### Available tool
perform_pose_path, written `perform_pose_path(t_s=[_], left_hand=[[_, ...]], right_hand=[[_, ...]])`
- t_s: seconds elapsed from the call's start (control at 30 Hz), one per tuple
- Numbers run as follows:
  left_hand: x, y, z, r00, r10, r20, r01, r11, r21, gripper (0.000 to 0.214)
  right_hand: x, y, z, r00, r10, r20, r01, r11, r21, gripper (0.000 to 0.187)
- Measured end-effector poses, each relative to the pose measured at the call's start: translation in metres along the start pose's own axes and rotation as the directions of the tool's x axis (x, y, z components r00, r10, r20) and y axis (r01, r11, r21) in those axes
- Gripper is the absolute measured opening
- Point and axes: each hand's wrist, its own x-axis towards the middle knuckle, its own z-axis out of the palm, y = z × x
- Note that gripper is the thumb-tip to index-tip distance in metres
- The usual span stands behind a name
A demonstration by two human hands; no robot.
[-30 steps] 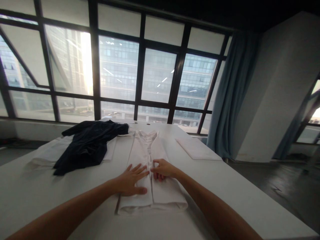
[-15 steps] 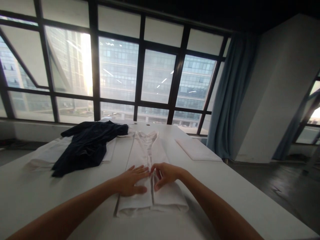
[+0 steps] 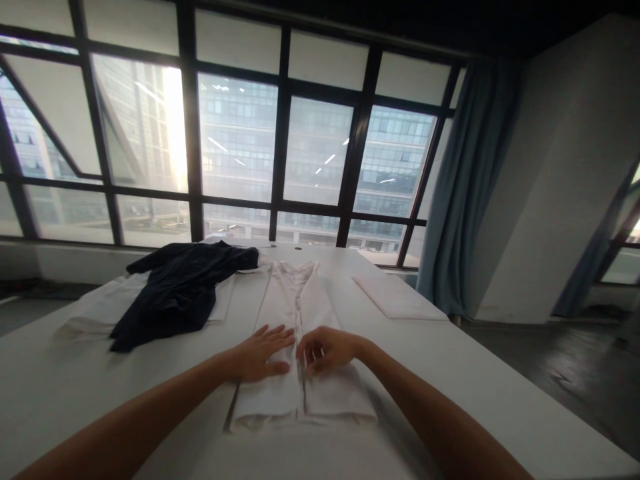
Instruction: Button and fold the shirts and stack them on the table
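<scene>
A white shirt (image 3: 325, 393) lies lengthwise in front of me, its two sides folded in so that their edges meet along a middle line. My left hand (image 3: 263, 353) rests flat on the left half, fingers spread. Across the middle line, my right hand (image 3: 327, 350) has its fingers curled and its thumb drawn in at the inner edge of the right half. It appears to pinch the cloth there; the fingertips are partly blurred.
A dark navy garment (image 3: 175, 293) lies on white cloth (image 3: 100, 310) at the left. A flat folded white piece (image 3: 400, 298) sits on the right of the white table (image 3: 450, 400). Behind the table are windows (image 3: 320, 153) and a blue curtain (image 3: 457, 200).
My right hand's thumb and fingers have drawn closer together at the middle edge. My left hand has shifted very slightly left and stays flat.
</scene>
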Motion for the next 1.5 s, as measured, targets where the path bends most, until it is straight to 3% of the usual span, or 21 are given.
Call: perform_pose_path(t_s=[0.13, 0.23, 0.3, 0.37, 0.43, 0.5, 0.57, 0.67, 0.77, 0.87, 0.93, 1.03, 1.1, 1.2, 1.4, 1.5], left_hand=[[0.000, 0.005, 0.002, 1.000, -0.008, 0.027, 0.008, 1.000, 0.020, 0.074], [-0.008, 0.015, 0.001, 0.997, -0.007, 0.079, 0.003, 0.999, 0.039, 0.079], [-0.014, 0.022, -0.004, 0.996, 0.021, 0.089, -0.025, 0.999, 0.042, 0.085], [-0.016, 0.025, -0.012, 0.991, 0.100, 0.088, -0.102, 0.995, 0.017, 0.084], [-0.011, 0.021, -0.019, 0.987, 0.155, 0.050, -0.153, 0.987, -0.040, 0.067], [0.000, 0.011, -0.022, 0.992, 0.103, -0.072, -0.107, 0.993, -0.050, 0.056], [0.013, -0.004, -0.017, 0.984, -0.025, -0.178, 0.026, 1.000, 0.003, 0.057], [0.024, -0.022, -0.005, 0.989, -0.110, -0.102, 0.120, 0.988, 0.098, 0.064], [0.022, -0.028, -0.004, 0.999, -0.040, -0.016, 0.041, 0.995, 0.088, 0.066], [0.022, -0.021, -0.010, 0.983, 0.019, -0.181, -0.011, 0.999, 0.049, 0.061], [0.027, -0.014, -0.010, 0.957, 0.069, -0.283, -0.049, 0.996, 0.076, 0.060], [0.037, -0.007, -0.002, 0.973, 0.154, -0.174, -0.139, 0.986, 0.095, 0.063], [0.041, -0.005, 0.002, 0.984, 0.161, -0.080, -0.156, 0.986, 0.061, 0.064], [0.041, -0.006, 0.002, 0.988, 0.152, -0.032, -0.151, 0.988, 0.037, 0.065], [0.037, -0.007, -0.001, 0.982, 0.175, -0.074, -0.174, 0.985, 0.022, 0.064], [0.035, -0.006, -0.004, 0.984, 0.163, -0.076, -0.163, 0.987, 0.004, 0.065]], right_hand=[[-0.006, 0.007, -0.004, 0.952, 0.102, -0.288, -0.181, 0.948, -0.261, 0.094], [-0.014, 0.010, -0.002, 0.948, 0.236, -0.213, -0.301, 0.882, -0.362, 0.108], [-0.017, 0.011, -0.002, 0.957, 0.236, -0.166, -0.283, 0.877, -0.387, 0.111], [-0.017, 0.012, -0.004, 0.979, 0.148, -0.139, -0.191, 0.907, -0.376, 0.102], [-0.016, 0.017, -0.008, 0.980, 0.056, -0.188, -0.118, 0.934, -0.337, 0.080], [-0.013, 0.023, -0.009, 0.956, 0.028, -0.291, -0.135, 0.925, -0.355, 0.072], [-0.011, 0.028, -0.006, 0.942, 0.074, -0.328, -0.213, 0.885, -0.413, 0.078], [-0.011, 0.027, 0.002, 0.958, 0.171, -0.231, -0.264, 0.840, -0.474, 0.080], [-0.011, 0.019, 0.005, 0.973, 0.097, -0.209, -0.198, 0.816, -0.542, 0.084], [-0.003, 0.022, -0.001, 0.968, -0.046, -0.245, -0.098, 0.833, -0.544, 0.057], [0.008, 0.034, -0.008, 0.929, -0.079, -0.362, -0.139, 0.832, -0.537, 0.033], [0.031, 0.063, -0.024, 0.863, -0.032, -0.504, -0.296, 0.778, -0.555, 0.033], [0.048, 0.082, -0.037, 0.867, 0.012, -0.499, -0.345, 0.737, -0.582, 0.040], [0.074, 0.105, -0.060, 0.884, 0.061, -0.464, -0.377, 0.680, -0.629, 0.045], [0.116, 0.128, -0.110, 0.880, 0.148, -0.451, -0.450, 0.561, -0.695, 0.058], [0.126, 0.133, -0.134, 0.894, 0.161, -0.419, -0.440, 0.499, -0.747, 0.043]])
